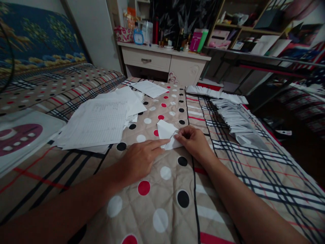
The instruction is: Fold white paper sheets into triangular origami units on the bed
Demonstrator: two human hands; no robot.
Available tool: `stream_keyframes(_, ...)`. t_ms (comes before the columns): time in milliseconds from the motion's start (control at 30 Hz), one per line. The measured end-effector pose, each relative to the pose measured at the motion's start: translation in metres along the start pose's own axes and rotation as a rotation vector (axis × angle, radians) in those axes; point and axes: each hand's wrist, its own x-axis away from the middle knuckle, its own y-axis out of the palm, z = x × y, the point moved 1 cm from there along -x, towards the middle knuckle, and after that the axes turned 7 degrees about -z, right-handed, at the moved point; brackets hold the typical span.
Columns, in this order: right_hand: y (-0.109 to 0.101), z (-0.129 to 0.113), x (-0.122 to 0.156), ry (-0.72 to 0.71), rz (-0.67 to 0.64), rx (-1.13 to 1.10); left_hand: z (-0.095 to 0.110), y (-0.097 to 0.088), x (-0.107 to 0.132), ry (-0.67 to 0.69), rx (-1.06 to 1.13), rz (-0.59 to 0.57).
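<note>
A small piece of folded white paper (166, 129) lies on the patterned bedspread (157, 189) between my hands. My left hand (142, 156) rests flat at its near left side, with the index finger stretched onto the paper. At the right side, my right hand (194, 140) pinches the paper's edge between thumb and curled index finger. One pointed corner of the paper sticks up away from me, and a fold runs between my fingertips.
A pile of printed sheets (101, 118) lies to the left, beside a white package with a purple oval (21, 139). More white paper (149, 88) lies farther back. Rows of folded papers (233, 118) line the right side. A dresser (147, 61) stands beyond the bed.
</note>
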Motion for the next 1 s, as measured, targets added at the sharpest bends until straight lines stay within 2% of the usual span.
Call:
stream_keyframes(267,0.002,-0.001,-0.002,-0.031,0.012,0.014,-0.001,-0.002,-0.005,0.017,-0.012,-0.057)
stream_keyframes(367,0.003,-0.001,-0.001,-0.056,0.032,0.099,0.001,-0.003,-0.005,0.017,-0.027,-0.077)
stream_keyframes(533,0.001,0.001,0.002,-0.061,0.163,0.356,0.001,-0.002,-0.005,0.017,-0.031,-0.070)
stream_keyframes(600,-0.001,0.002,0.001,-0.037,0.183,0.381,0.001,-0.001,-0.005,0.015,-0.028,-0.068)
stream_keyframes(833,-0.011,0.009,-0.007,0.045,0.063,0.176,0.001,-0.002,-0.004,0.007,-0.004,-0.063)
stream_keyframes(1000,-0.020,0.015,-0.010,0.082,-0.122,0.116,0.000,0.000,-0.002,0.011,0.037,-0.038)
